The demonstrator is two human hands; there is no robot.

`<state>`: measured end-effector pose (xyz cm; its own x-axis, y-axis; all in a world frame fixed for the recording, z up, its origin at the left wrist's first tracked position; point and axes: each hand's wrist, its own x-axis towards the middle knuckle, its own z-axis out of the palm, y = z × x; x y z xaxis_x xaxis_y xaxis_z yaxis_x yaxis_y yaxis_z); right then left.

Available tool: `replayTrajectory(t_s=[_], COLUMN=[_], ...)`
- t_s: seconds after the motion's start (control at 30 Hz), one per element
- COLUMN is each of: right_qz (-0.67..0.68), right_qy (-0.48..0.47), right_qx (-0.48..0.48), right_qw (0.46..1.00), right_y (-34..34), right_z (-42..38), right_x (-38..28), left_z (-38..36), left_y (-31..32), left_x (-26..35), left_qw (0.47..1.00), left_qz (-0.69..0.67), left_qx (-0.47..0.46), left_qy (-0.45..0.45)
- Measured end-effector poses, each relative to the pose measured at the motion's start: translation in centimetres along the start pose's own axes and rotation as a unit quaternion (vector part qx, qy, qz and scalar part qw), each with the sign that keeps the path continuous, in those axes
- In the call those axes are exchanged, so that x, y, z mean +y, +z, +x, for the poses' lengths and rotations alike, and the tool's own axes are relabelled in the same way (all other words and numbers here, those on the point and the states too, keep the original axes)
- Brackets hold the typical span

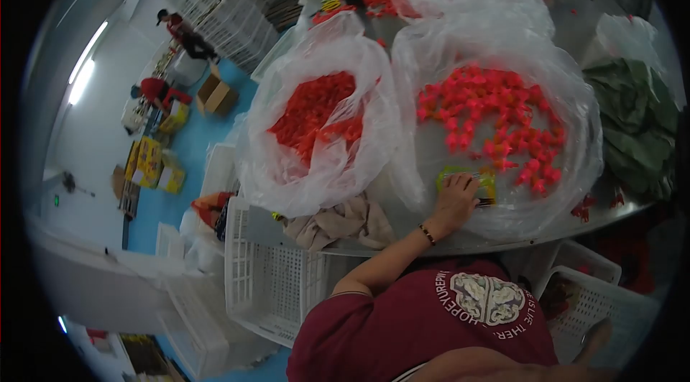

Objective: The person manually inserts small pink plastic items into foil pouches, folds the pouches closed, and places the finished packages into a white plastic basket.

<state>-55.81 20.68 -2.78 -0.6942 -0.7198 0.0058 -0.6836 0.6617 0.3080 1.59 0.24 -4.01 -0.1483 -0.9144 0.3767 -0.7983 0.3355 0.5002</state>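
My left hand (458,199), with a dark beaded bracelet at the wrist, lies palm down with fingers stretched over a yellow-green packet (447,172) on the metal table. Dark thin bits show at the packet's edge. Just beyond the hand, many small bright pink-red pieces with orange parts (496,109) are spread inside a clear plastic bag (586,166). Left of that, another open clear bag (262,173) holds a heap of red pieces (316,109). My right hand (595,339) seems to be the blurred skin-toned shape low on the right, over a white basket; its fingers cannot be made out.
A beige cloth (345,222) lies at the table's near edge, above a white crate (277,274). Dark green fabric (632,127) lies at the right. More baskets (596,296) stand below the table on the right. Two people (183,33) are at the far left.
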Motion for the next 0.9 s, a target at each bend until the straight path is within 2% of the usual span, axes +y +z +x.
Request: replayTrajectory(t_s=[0.1, 0.2, 0.47, 0.57, 0.63, 0.73, 0.87, 0.9], right_qz=[-0.001, -0.01, -0.029, -0.031, -0.026, -0.014, 0.027, 0.035], right_qy=[-0.115, -0.21, -0.369, -0.402, -0.424, -0.421, -0.41, -0.396], right_qx=[-0.002, -0.021, -0.108, -0.148, -0.174, -0.219, -0.266, -0.267], right_qw=[0.993, 0.977, 0.923, 0.903, 0.888, 0.88, 0.872, 0.878], right_y=[-0.8, -1.6, -1.0, -0.6, -0.1, 0.6, 1.6, -0.9], right_z=[4.0, 5.4, 4.4, 2.9, 1.9, -0.6, -1.7, -2.1], right_x=[-5.0, -7.4, -9.4, -9.9, -11.4, -11.2, -14.0, -12.4], left_z=[0.1, 0.3, 0.6, 1.1, 1.3, 1.5, 1.9, 1.8], left_y=[0.7, 1.2, 1.4, 1.6, 1.5, 1.4, 0.9, 1.0], left_x=[-0.5, -0.9, -1.3, -1.1, -1.0, -1.0, -0.4, -0.3], left_qw=[1.0, 0.999, 1.0, 1.0, 0.997, 0.999, 0.999, 0.998], left_qz=[-0.017, -0.017, 0.012, 0.016, 0.019, 0.015, 0.025, 0.045], left_qx=[0.023, 0.036, 0.023, 0.013, 0.074, 0.036, 0.02, 0.022], left_qy=[0.0, 0.004, 0.013, 0.011, 0.009, -0.005, 0.027, 0.022])
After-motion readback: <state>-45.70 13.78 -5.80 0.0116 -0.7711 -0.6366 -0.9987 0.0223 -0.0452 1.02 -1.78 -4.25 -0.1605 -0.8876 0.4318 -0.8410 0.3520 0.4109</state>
